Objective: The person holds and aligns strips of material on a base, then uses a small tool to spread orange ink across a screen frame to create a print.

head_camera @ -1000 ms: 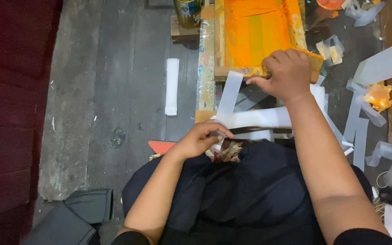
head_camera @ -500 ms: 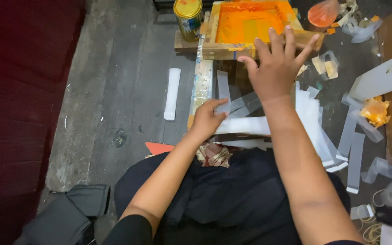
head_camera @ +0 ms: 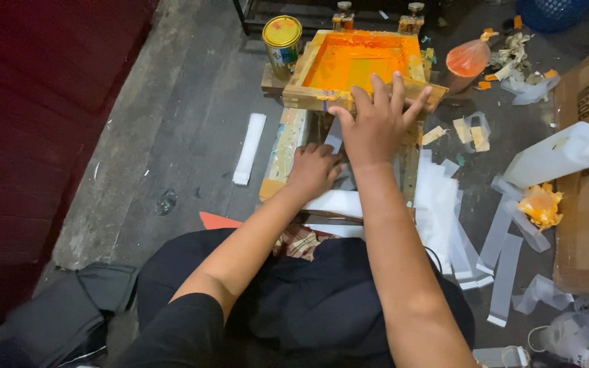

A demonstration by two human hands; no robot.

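Since half a second before, the right hand (head_camera: 375, 126) had been slid further over the near edge of the wooden frame (head_camera: 308, 65), fingers spread flat, nothing grasped. The left hand (head_camera: 313, 169) was curled beneath the frame on a white strip (head_camera: 335, 202); whether it was gripped could not be told. A yellow tin (head_camera: 281, 37) was seen at the frame's far left.

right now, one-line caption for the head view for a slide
Right hand pressing the near edge of an orange-inked wooden frame, left hand on white strips beneath, paint can nearby.
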